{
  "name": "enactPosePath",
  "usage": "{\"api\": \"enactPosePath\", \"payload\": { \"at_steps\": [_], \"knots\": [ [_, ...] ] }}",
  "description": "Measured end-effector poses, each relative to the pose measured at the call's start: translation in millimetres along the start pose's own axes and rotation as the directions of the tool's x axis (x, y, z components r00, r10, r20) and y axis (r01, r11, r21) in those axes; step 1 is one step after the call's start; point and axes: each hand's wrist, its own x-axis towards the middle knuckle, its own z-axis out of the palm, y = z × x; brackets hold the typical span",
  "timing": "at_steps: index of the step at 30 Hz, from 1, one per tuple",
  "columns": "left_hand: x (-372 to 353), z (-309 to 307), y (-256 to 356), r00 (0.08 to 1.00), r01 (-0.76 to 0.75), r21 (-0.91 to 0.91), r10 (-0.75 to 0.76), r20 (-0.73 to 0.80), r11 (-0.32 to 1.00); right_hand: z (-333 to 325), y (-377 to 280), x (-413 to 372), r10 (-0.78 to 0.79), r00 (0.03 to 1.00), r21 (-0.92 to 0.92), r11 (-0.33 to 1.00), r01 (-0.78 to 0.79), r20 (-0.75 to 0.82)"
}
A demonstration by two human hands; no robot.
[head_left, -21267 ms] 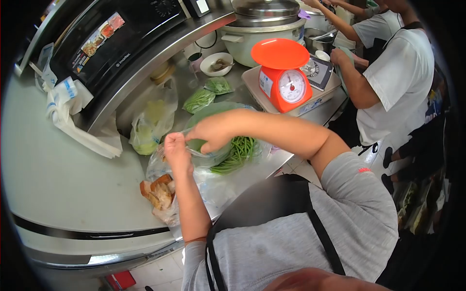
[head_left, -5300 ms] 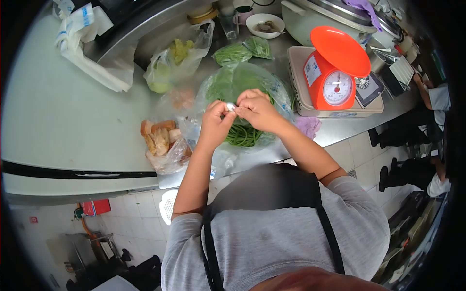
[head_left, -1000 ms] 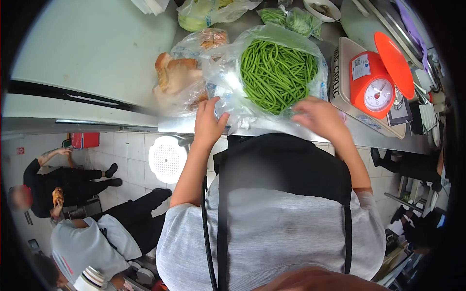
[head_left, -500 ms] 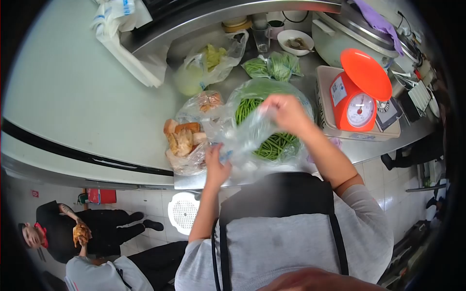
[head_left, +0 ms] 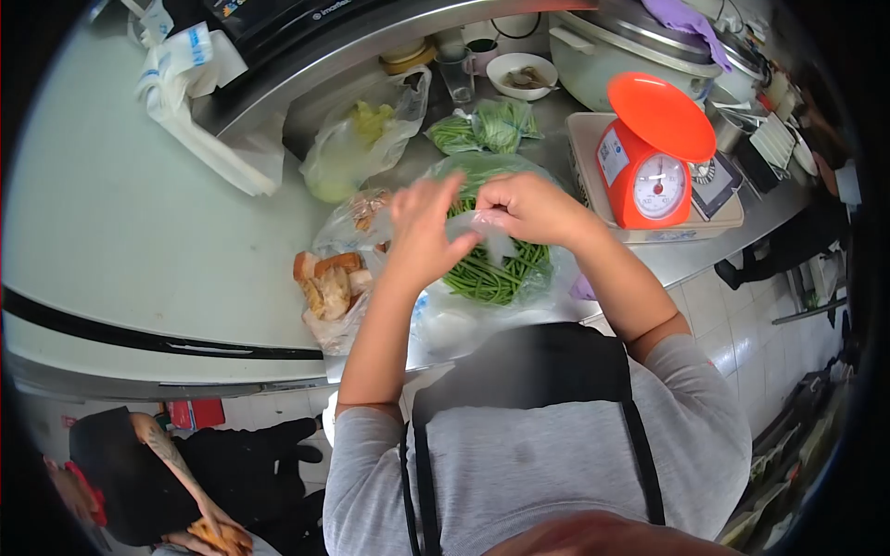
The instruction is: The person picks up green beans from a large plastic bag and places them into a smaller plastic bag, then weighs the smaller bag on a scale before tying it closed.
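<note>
While my right hand pinches a bit of clear plastic bag, the green beans sit bagged just below it on my side, strands running mixed ways, so that hand's nearer. My left hand is loose, fingers spread; can't tell if it's touching plastic. Half a second ago it was lower, by the counter edge.

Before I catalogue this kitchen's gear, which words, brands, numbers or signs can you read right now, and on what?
"imarflex": front of the black appliance
Too small or blurred to read:
orange kitchen scale: dial numbers, white side label
storage box under the scale: blue print
dark booklet: round emblem
white plastic bag: blue print
clear plastic by the green beans: blue print
small red sign at lower left
</note>
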Motion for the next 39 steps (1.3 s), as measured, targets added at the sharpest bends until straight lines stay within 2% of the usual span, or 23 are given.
{"api": "enactPosePath", "payload": {
  "at_steps": [1,3,4,5,6,8,9,11,12,14,17,20,22,24,25,27,29,32,33,34,36,37,39],
  "knots": [
    [-4.9,18.2,-13.1,0.983,0.151,-0.166,-0.132,0.125,0.975,0.2,6.4,-1.5,-0.069,0.991,-0.054,0.997,0.063,-0.114],
    [-15.8,47.7,-34.5,0.853,0.480,-0.401,-0.309,0.420,0.780,-5.2,12.9,-2.0,0.046,0.955,0.133,0.991,-0.007,-0.294],
    [-18.1,53.4,-36.5,0.857,0.513,-0.481,-0.393,0.334,0.711,-8.3,17.1,-1.4,0.114,0.922,0.228,0.973,-0.028,-0.371],
    [-17.5,54.9,-32.7,0.840,0.531,-0.561,-0.481,0.250,0.635,-3.8,29.4,-1.2,0.251,0.911,0.534,0.844,-0.040,-0.327],
    [-18.9,56.5,-30.0,0.802,0.533,-0.639,-0.572,0.174,0.554,7.3,38.8,-6.0,0.289,0.893,0.602,0.798,-0.025,-0.346],
    [-24.2,55.5,-33.6,0.704,0.451,-0.870,-0.679,0.208,0.201,37.0,58.9,-15.9,0.360,0.855,0.719,0.695,0.022,-0.374],
    [-25.6,55.3,-36.0,0.652,0.361,-0.933,-0.719,0.240,0.016,64.0,67.4,-26.2,0.344,0.896,0.755,0.656,-0.017,-0.279],
    [-29.6,62.5,-34.6,0.545,0.246,-0.963,-0.806,0.230,-0.109,95.0,64.6,-45.0,0.378,0.908,0.871,0.368,-0.325,0.180],
    [-32.9,66.6,-32.7,0.482,0.185,-0.969,-0.844,0.235,-0.164,111.1,57.1,-49.4,0.356,0.895,0.883,0.281,-0.376,0.268],
    [-37.5,73.9,-30.0,0.467,0.107,-0.959,-0.838,0.282,-0.263,135.8,40.1,-46.8,0.205,0.975,0.879,0.447,-0.168,0.083],
    [-44.0,79.9,-27.5,0.459,0.035,-0.938,-0.828,0.322,-0.346,130.7,31.7,-36.0,0.414,0.896,0.875,0.362,-0.321,0.158],
    [-50.3,78.4,-24.6,0.500,0.027,-0.927,-0.798,0.336,-0.373,118.8,39.9,-33.1,0.469,0.811,0.936,-0.149,-0.317,0.350],
    [-55.8,78.1,-23.5,0.541,0.037,-0.927,-0.772,0.333,-0.374,122.6,49.4,-30.9,0.525,0.802,0.946,-0.025,-0.322,0.287],
    [-58.5,63.7,-20.8,0.577,0.223,-0.855,-0.644,0.502,-0.468,117.9,54.2,-29.5,0.575,0.784,0.918,0.137,-0.373,0.233],
    [-62.5,55.0,-22.3,0.580,0.316,-0.805,-0.570,0.582,-0.502,111.2,51.7,-30.6,0.564,0.815,0.909,0.261,-0.327,0.131],
    [-93.1,29.3,-47.7,0.620,0.698,-0.681,-0.288,0.730,-0.222,102.1,57.8,-34.3,0.527,0.850,0.760,0.550,-0.347,0.007],
    [-100.6,-8.0,-42.4,0.645,0.753,-0.658,-0.208,0.735,0.010,99.9,69.0,-37.4,0.431,0.897,0.586,0.752,-0.301,-0.093],
    [-100.7,-24.4,-27.1,0.822,0.509,-0.842,-0.392,0.413,0.179,104.5,57.9,-34.6,0.253,0.966,0.454,0.868,-0.203,-0.054],
    [-90.6,-26.8,-14.6,0.871,0.447,-0.700,-0.451,0.196,0.557,106.2,45.0,-33.7,0.206,0.978,0.440,0.882,-0.167,-0.044],
    [-73.7,-24.8,2.2,0.913,0.360,-0.410,-0.406,-0.028,0.838,105.4,36.6,-33.2,0.157,0.985,0.465,0.869,-0.169,0.066],
    [-66.8,-19.9,9.4,0.968,0.228,0.042,-0.223,-0.112,0.973,103.2,25.5,-32.6,0.036,0.961,0.511,0.841,-0.177,0.274],
    [-71.1,-15.1,6.3,0.983,0.182,0.107,-0.182,-0.009,0.977,103.5,23.5,-33.5,-0.009,0.958,0.602,0.780,-0.173,0.287],
    [-81.1,-2.0,-5.1,0.970,0.204,0.060,-0.210,0.124,0.977,101.6,30.0,-33.8,0.144,0.951,0.552,0.786,-0.278,0.273]
  ]
}}
